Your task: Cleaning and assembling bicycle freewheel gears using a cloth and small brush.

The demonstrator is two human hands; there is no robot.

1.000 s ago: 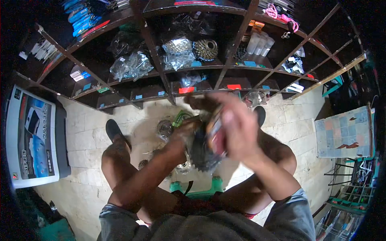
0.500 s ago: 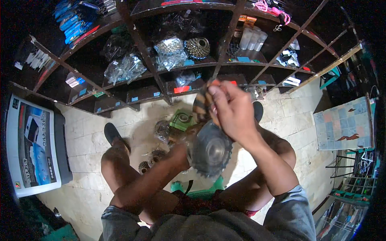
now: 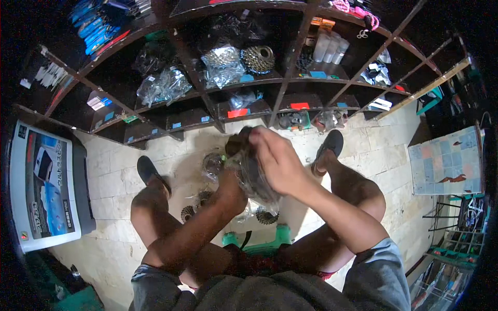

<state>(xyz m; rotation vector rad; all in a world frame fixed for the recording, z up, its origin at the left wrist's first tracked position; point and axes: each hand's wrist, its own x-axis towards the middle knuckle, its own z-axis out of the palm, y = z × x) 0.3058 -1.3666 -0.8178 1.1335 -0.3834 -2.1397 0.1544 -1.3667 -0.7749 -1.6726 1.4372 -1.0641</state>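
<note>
In front of me, between my knees, I hold a dark bicycle cassette in a clear plastic bag (image 3: 257, 182), tilted and partly covered by my fingers. My left hand (image 3: 234, 196) grips the bag from the left and below, its fingertips hidden behind it. My right hand (image 3: 280, 161) is closed at the bag's upper right side, fingers close together and slightly blurred. On the floor below, another toothed cassette (image 3: 267, 215) shows under the bag. Left of my left forearm are a smaller sprocket cluster (image 3: 187, 213) and a plastic-wrapped round part (image 3: 212, 165).
A dark wooden shelf (image 3: 207, 93) with bagged parts and a bare cassette (image 3: 258, 59) spans the far side. A large printed box (image 3: 46, 186) stands left, and a tile-patterned panel (image 3: 445, 161) right. Beneath me is a green stool (image 3: 259, 243).
The bagged cassette has turned from face-on to tilted, and my right hand has moved left and lower with it. The green box on the floor is now mostly hidden behind my hands.
</note>
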